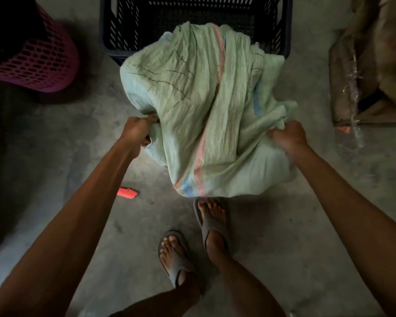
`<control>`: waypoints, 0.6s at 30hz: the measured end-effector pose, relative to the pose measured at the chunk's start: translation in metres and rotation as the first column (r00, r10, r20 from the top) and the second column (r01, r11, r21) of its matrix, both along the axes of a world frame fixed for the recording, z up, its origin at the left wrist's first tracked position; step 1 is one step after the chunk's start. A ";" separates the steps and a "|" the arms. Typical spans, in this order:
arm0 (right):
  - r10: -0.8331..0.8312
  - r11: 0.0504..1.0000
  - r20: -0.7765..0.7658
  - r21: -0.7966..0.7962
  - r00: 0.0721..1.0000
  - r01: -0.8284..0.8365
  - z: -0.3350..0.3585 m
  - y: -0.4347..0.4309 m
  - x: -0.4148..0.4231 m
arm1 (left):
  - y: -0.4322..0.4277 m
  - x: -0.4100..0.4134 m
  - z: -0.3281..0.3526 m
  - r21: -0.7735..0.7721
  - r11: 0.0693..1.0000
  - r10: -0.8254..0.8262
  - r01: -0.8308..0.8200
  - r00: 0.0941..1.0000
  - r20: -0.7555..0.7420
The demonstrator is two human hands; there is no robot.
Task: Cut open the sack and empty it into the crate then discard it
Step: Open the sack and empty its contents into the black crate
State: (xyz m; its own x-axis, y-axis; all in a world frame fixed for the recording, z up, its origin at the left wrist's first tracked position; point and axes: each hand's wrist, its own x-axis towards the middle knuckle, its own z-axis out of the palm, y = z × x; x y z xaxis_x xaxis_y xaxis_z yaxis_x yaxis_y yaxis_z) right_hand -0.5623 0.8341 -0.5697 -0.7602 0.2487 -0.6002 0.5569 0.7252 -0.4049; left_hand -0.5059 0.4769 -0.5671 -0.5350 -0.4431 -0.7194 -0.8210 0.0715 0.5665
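On my feed, far left, a pink mesh basket (34, 60) stands on the bare grey concrete floor (55, 138), with deep shadow beside it. An orange cutter (127, 193) lies on the floor just left of the left arm. The left hand (138, 131) is curled tight into the left edge of the pale green sack (192, 99), which bulges in the middle of the view, its far end against the near wall of the black slatted crate (119, 24). The right hand (288, 136) clutches a bunch of the sack's right side. Sandalled feet (213, 223) stand below it. Brown bags (375, 65) slump at right.
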 end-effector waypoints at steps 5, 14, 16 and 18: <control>-0.091 0.990 -0.089 0.096 0.992 0.099 -0.068 0.036 0.003 | -0.002 -0.005 -0.043 0.068 0.991 0.122 -0.119 0.991 -0.045; -0.771 0.551 0.122 -0.363 0.625 0.751 -0.092 0.098 0.068 | -0.039 -0.002 -0.123 0.058 0.997 -0.054 0.059 0.995 -0.084; -0.702 0.573 0.270 -0.335 0.659 0.748 -0.094 0.096 0.083 | -0.049 0.014 -0.141 -0.012 0.997 -0.080 0.079 0.995 -0.053; -0.599 0.665 0.318 -0.314 0.735 0.677 -0.094 0.095 0.086 | -0.049 0.029 -0.141 0.008 0.997 -0.074 0.074 0.997 0.011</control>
